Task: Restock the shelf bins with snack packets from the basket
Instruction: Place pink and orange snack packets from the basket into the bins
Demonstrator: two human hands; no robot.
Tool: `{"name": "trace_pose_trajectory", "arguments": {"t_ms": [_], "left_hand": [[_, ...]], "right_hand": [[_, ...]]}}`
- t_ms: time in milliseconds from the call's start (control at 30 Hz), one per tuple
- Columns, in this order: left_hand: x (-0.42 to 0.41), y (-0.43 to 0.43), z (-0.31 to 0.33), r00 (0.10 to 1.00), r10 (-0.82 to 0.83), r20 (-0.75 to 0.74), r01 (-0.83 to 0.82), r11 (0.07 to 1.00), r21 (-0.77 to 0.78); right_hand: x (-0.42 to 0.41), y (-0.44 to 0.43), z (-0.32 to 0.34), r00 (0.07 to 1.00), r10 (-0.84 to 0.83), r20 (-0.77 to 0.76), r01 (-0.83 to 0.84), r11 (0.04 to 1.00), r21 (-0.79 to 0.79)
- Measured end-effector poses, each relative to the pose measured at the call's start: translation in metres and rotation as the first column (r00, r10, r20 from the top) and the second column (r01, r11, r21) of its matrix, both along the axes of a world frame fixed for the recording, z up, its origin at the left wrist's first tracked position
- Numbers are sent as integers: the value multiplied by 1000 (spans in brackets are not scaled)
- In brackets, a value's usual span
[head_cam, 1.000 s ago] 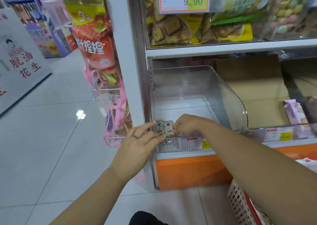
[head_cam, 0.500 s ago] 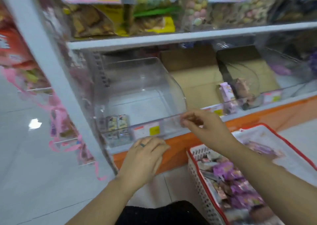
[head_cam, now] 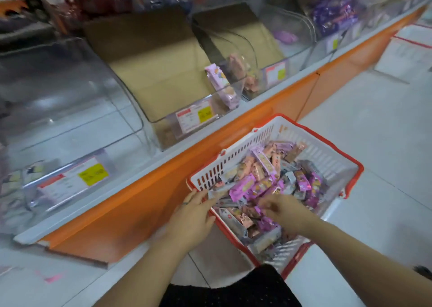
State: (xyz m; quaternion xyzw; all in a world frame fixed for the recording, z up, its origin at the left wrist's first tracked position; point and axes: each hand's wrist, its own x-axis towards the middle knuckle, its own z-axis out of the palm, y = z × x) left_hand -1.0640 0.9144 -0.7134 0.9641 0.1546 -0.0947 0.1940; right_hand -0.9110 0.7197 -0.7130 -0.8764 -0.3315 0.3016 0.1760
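The basket (head_cam: pixel 236 164) sits on the floor at near right, hard against the orange shelf base, and the packets (head_cam: pixel 264 180) fill it in a loose heap. Most lie with their long axes running from near left to far right, though plenty cross that line.

My right hand (head_cam: pixel 286 210) is right over the near part of the heap, so the packets lie straight below its fingers. It is blurred: the fingers look bent down into the pile, but I cannot tell whether they have closed on a packet.

My left hand (head_cam: pixel 194 217) rests at the basket's near-left corner, fingers fairly straight and spread, their tips touching a silvery packet by the rim, holding nothing.

The left bin (head_cam: pixel 77 101) lies up and to the left of the basket (a few packets show dimly in its left front corner). The right hand is nearer the heap and the left is nearer that bin, so I judge the right picks.
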Motion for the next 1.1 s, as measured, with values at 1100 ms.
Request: {"name": "trace_pose_trajectory", "arguments": {"t_ms": [1100], "left_hand": [[8, -15, 2, 975, -27, -221, 4, 994, -105]], "right_hand": [[-20, -8, 27, 954, 277, 115, -290, 950, 117]]}}
